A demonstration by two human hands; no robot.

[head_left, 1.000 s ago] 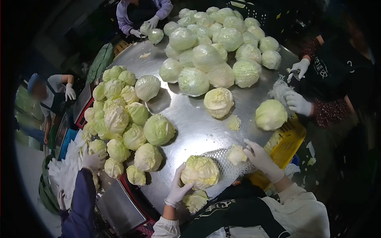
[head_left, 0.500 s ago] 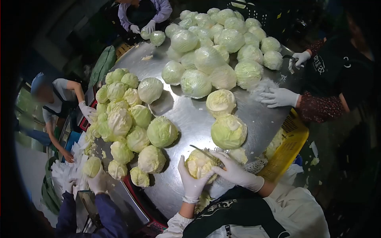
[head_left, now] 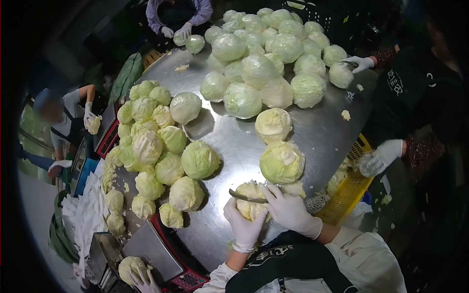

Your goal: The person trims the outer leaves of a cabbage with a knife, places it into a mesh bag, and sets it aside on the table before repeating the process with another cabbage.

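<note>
In front of me, my left hand (head_left: pixel 243 225), in a white glove, cups a pale cabbage (head_left: pixel 250 209) low against the metal table. My right hand (head_left: pixel 292 213), also gloved, is closed round a knife (head_left: pixel 248 197) with a dark curved blade; its handle is hidden in the fingers. The blade lies across the upper part of the cabbage. Just beyond, a larger green cabbage (head_left: pixel 282 162) rests on the table with a paler cabbage (head_left: pixel 273 125) behind it.
Bare cabbages (head_left: pixel 147 146) are heaped to the left, plastic-wrapped ones (head_left: pixel 256 71) at the back. A yellow crate (head_left: pixel 352 198) of leaves stands at the right. A red-edged scale (head_left: pixel 152 249) is at lower left. Co-workers' hands (head_left: pixel 380 158) work around the table.
The knife has swung lower and flatter across my cabbage. On the right, a co-worker's hand has moved crumpled plastic from the table to the crate. At lower left, a co-worker's gloved hand now holds a cabbage.
</note>
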